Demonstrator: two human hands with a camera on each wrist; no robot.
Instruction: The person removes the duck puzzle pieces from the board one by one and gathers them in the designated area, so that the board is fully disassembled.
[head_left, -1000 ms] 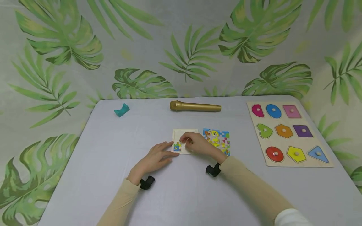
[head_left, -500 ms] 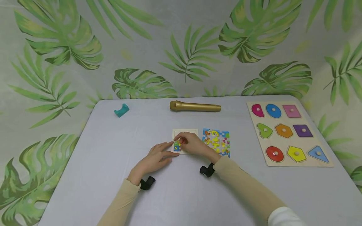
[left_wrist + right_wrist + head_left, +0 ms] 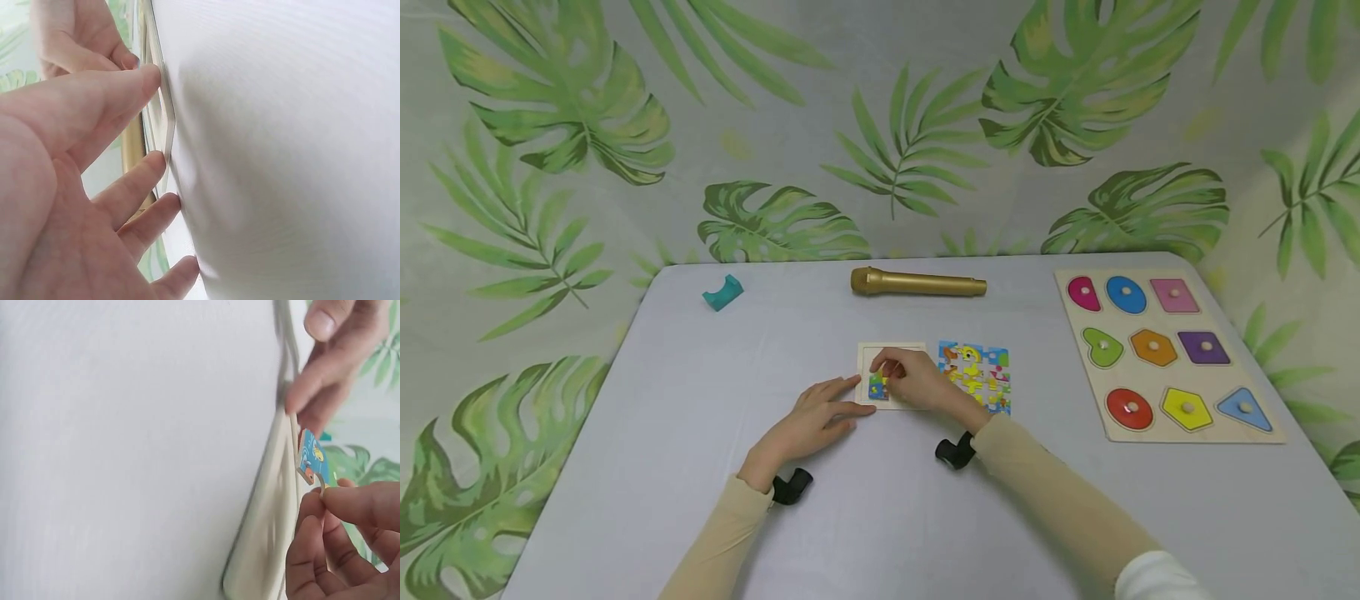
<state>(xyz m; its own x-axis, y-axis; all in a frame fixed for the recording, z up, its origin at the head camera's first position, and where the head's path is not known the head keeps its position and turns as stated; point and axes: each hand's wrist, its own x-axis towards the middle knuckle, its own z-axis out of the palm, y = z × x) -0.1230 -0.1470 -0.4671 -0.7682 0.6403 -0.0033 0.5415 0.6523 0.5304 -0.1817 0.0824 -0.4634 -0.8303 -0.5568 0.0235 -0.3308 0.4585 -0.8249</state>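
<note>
In the head view, my left hand (image 3: 808,423) lies at the left side of a small pale wooden puzzle frame (image 3: 865,354). Its thumb and index fingertips touch the frame's edge, and the other fingers are spread. My right hand (image 3: 913,385) is over the frame, pinching a small jigsaw puzzle piece between thumb and index finger. In the right wrist view, a blue jigsaw piece (image 3: 312,453) with a yellow and an orange figure is tilted above the frame's rim, right at the pinching fingertips. My right hand hides part of the frame's inside.
Several joined jigsaw pieces (image 3: 973,375) with a yellow cartoon figure lie just right of the frame. A gold microphone (image 3: 917,283) lies behind it. A teal curved block (image 3: 724,293) is at back left, and a knobbed shape board (image 3: 1165,358) is at right.
My right hand first moved left over the frame, then slightly back right. The blue jigsaw piece has shifted right from the frame's lower left corner. My left hand stays put.
</note>
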